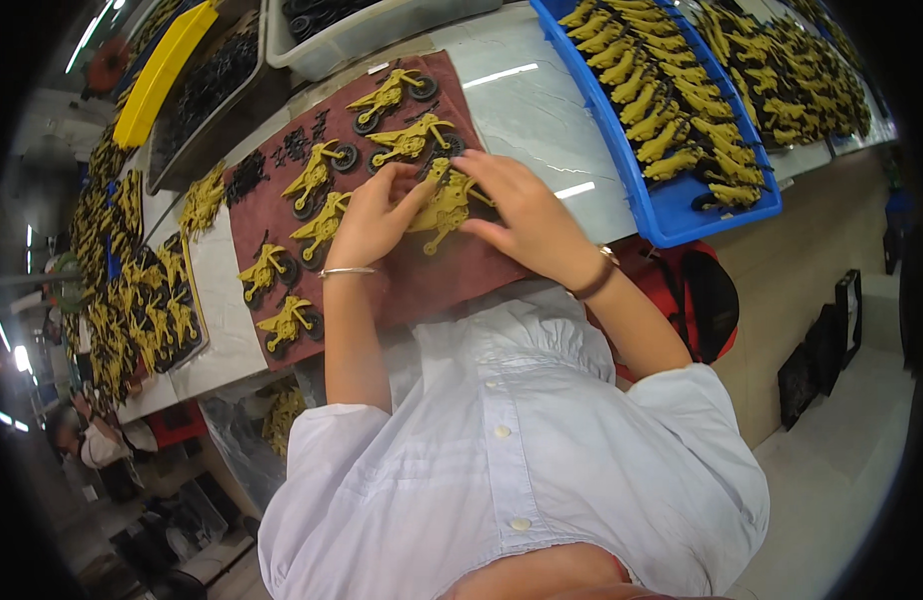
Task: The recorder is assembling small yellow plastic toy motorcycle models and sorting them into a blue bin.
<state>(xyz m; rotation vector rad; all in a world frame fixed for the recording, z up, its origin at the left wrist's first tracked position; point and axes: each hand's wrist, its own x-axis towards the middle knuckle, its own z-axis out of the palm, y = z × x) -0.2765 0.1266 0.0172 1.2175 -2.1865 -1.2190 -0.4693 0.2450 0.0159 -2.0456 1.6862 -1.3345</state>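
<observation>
Yellow toy motorbike (445, 212) is on the maroon mat (472, 272), right in front of the person working, with a hand on either side of it. From where I'm standing, the left hand (377, 212) has its fingers bent in, thumb and fingertips at the near-left edge of the bike, but I honestly can't tell if they're pinching it or just touching. Right hand (530, 215) comes in from the other side, fingers reaching over the top and thumb well apart from them lower down; can't tell if that one's actually gripping either. More yellow bikes with black wheels (317, 225) sit to the left and further up on the same mat, next to a scatter of little black parts (297, 145). Past the right hand there's a blue tray (717, 228) packed with rows of yellow pieces, and up top a pale grey bin (382, 45) with black stuff in it. White tabletop (527, 95) under it all, shiny with light reflections.
</observation>
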